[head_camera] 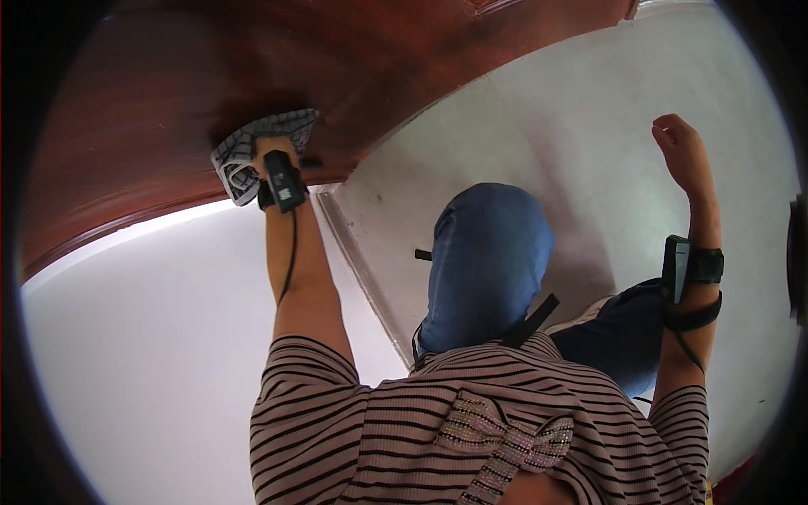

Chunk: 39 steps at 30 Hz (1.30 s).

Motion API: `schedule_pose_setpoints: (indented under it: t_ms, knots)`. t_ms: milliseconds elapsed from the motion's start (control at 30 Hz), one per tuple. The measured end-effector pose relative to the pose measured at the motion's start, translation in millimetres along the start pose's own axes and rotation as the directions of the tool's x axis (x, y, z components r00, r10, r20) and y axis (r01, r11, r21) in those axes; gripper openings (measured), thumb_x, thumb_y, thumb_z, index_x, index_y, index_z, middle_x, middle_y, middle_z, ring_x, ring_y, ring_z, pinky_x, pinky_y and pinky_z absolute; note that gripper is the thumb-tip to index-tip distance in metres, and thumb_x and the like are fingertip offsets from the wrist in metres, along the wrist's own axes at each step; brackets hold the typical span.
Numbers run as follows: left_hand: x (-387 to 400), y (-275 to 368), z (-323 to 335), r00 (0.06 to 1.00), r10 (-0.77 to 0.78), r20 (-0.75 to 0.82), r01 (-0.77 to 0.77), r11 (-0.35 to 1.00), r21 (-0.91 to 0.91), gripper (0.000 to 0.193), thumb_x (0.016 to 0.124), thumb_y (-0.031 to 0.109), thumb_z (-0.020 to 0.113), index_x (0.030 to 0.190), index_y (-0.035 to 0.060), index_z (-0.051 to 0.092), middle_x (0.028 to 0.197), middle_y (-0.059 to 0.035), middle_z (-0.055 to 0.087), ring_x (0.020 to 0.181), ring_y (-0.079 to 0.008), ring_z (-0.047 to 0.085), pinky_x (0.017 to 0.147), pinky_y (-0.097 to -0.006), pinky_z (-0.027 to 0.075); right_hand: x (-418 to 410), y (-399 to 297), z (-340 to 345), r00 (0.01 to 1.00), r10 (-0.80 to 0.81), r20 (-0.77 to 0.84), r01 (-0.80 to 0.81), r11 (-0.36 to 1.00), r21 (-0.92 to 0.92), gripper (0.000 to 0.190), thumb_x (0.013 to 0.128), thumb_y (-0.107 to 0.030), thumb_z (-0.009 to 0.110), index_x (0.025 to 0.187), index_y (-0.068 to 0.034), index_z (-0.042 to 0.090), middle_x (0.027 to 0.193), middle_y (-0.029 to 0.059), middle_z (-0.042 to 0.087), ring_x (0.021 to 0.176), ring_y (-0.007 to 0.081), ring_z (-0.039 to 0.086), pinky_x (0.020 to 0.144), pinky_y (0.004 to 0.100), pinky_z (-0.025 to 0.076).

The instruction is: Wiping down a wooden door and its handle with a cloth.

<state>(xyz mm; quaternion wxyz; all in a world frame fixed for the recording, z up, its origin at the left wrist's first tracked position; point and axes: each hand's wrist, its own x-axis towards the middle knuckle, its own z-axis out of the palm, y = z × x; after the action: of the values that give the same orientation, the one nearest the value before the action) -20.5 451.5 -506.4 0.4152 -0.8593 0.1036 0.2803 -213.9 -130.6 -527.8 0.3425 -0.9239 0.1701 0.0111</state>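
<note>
My left hand (275,149) presses a grey-and-dark checked cloth (300,123) flat against a glossy reddish-brown wooden surface (158,113). Its fingers are mostly hidden by the cloth and by a black device strapped at the wrist (284,180). One edge of the cloth is folded into a loop on the left, near the lower rim of the wood. Away to the right, my right hand (685,151) hangs over the pale floor with its fingers loosely curled. Nothing shows in it, and it touches nothing.
A white wall (158,315) fills the left side, with a skirting strip (360,271) along its foot. The pale floor (568,113) bears smudges and shadow. My bent knee in blue jeans (489,252) stands between the arms. A dark round-edged object (796,259) shows at the right rim.
</note>
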Motion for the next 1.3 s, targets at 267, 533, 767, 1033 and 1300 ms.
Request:
schedule_pose_setpoints:
  t_ms: [267, 533, 767, 1033, 1300]
  knots:
    - [78, -38, 67, 0.829, 0.414, 0.377, -0.437, 0.899, -0.025, 0.042, 0.067, 0.027, 0.065, 0.098, 0.0002, 0.054, 0.092, -0.0085, 0.057, 0.082, -0.0183, 0.054, 0.077, -0.032, 0.042, -6, -65, 2, 0.998, -0.055, 0.02, 0.056, 0.998, -0.039, 0.018, 0.078, -0.016, 0.053, 0.087, -0.002, 0.055, 0.08, 0.0108, 0.06, 0.072, 0.0212, 0.057, 0.066, 0.0296, 0.044]
    - [70, 139, 8, 0.927, -0.317, -0.201, 0.031, 0.6, -0.799, 0.059, 0.067, 0.047, 0.057, 0.111, 0.01, 0.046, 0.119, -0.0109, 0.04, 0.11, -0.0212, 0.038, 0.09, -0.0306, 0.032, -8, -62, -11, 0.999, 0.02, -0.025, -0.024, 0.98, -0.199, 0.016, 0.077, -0.016, 0.055, 0.087, -0.005, 0.056, 0.08, 0.0107, 0.06, 0.074, 0.0226, 0.058, 0.066, 0.0301, 0.045]
    - [92, 125, -1, 0.919, -0.26, -0.296, -0.04, 0.687, -0.726, 0.069, 0.068, 0.055, 0.051, 0.123, 0.0141, 0.037, 0.13, -0.0078, 0.031, 0.119, -0.0237, 0.03, 0.097, -0.0321, 0.025, -15, -120, -5, 0.994, 0.104, -0.014, -0.105, 0.983, -0.153, 0.015, 0.077, -0.018, 0.052, 0.087, -0.007, 0.055, 0.08, 0.0119, 0.06, 0.076, 0.0257, 0.057, 0.067, 0.0329, 0.045]
    - [53, 185, -168, 0.972, 0.188, 0.139, -0.03, 0.691, -0.722, 0.074, 0.076, 0.06, 0.026, 0.13, 0.0104, 0.018, 0.138, -0.0023, 0.009, 0.126, -0.0222, 0.013, 0.102, -0.0404, 0.008, -29, -140, -18, 0.999, 0.031, 0.018, -0.025, 0.964, -0.263, 0.015, 0.076, -0.019, 0.052, 0.085, -0.009, 0.055, 0.077, 0.0108, 0.059, 0.076, 0.0289, 0.055, 0.066, 0.0367, 0.043]
    - [82, 155, -186, 0.431, -0.075, -0.899, -0.843, 0.322, -0.431, 0.043, 0.085, 0.033, 0.027, 0.114, 0.0064, 0.044, 0.124, -0.0076, 0.039, 0.113, -0.0184, 0.038, 0.092, -0.0272, 0.032, -59, -163, 22, 0.985, -0.127, 0.115, 0.154, 0.951, -0.267, 0.015, 0.076, -0.019, 0.052, 0.086, -0.008, 0.054, 0.08, 0.0111, 0.058, 0.078, 0.0286, 0.054, 0.067, 0.0367, 0.043]
